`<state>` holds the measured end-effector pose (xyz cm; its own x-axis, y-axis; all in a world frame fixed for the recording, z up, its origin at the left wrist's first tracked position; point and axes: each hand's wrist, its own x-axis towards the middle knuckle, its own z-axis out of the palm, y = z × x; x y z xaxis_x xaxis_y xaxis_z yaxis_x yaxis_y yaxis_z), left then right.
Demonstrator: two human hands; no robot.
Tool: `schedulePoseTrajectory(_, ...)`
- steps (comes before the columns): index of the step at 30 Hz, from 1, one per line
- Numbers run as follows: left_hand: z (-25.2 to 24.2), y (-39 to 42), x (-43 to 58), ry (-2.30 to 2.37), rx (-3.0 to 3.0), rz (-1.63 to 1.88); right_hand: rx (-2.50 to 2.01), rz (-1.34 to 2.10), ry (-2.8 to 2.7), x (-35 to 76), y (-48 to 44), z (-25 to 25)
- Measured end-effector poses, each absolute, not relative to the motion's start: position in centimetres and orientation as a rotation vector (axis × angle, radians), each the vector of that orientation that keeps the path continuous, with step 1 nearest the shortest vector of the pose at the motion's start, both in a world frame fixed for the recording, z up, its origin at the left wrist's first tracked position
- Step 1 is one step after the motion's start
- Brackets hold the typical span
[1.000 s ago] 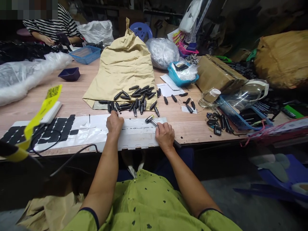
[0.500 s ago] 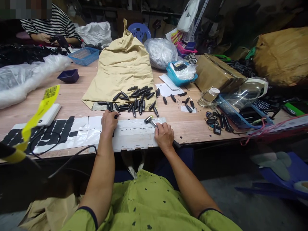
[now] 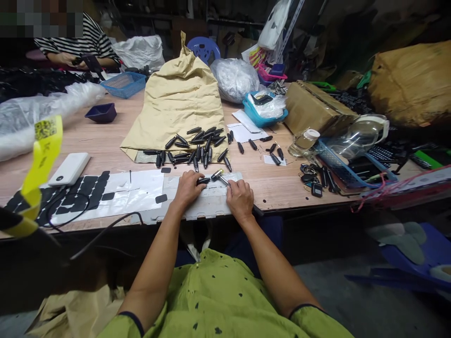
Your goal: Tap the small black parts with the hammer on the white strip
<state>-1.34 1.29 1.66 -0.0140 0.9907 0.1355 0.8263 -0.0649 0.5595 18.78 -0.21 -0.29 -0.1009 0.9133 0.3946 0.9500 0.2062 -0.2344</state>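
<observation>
Head view (the only view).

- The left hand (image 3: 188,188) rests on the white strip (image 3: 207,203) at the near edge of the table (image 3: 105,141). Thumb and forefinger are pressed together on a black piece (image 3: 203,180), pinning it flat on the strip. The other fingers are curled under; I cannot tell how tightly.
- The right hand (image 3: 240,199) has its fingers wrapped around the handle of a small hammer (image 3: 217,174). The metal head lies just beside the black piece, almost touching it.
- A loose pile of black pieces (image 3: 197,148) lies behind the strip, against the foot of a tan cloth bag (image 3: 179,98).
- A sheet of black pads (image 3: 88,190) lies to the left, with a stray pad (image 3: 161,198) near the left wrist.
- A co-worker in a striped sleeve (image 3: 89,40) sits at the far corner, well apart.

Risks, as I judge them:

1. The left fingertips sit right next to the hammer head. Any off-line blow could land on a finger.
2. The black piece is rounded and held only by a pinch. A glancing hit could roll it or shoot it off the strip.
3. The strip overhangs the table edge. Pressure near that edge could tip or slide it.
4. The pile is close behind. A sleeve or hammer swing could scatter pieces toward the floor.
</observation>
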Motion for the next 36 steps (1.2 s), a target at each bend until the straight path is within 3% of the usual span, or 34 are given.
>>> schedulePoseTrajectory(9,0.9,1.3,-2.2,1.846,1.908,0.831,-1.732,0.126,-1.971,19.5,0.5,0.4)
schedulePoseTrajectory(18,0.3,1.4,-1.8,1.840,2.033,0.794,-1.383,0.389,-1.912,18.8,-0.8,0.9)
schedulePoseTrajectory(36,-0.1,1.3,-1.1,1.816,2.076,0.880,-1.358,0.301,-1.967,17.9,-1.3,1.2)
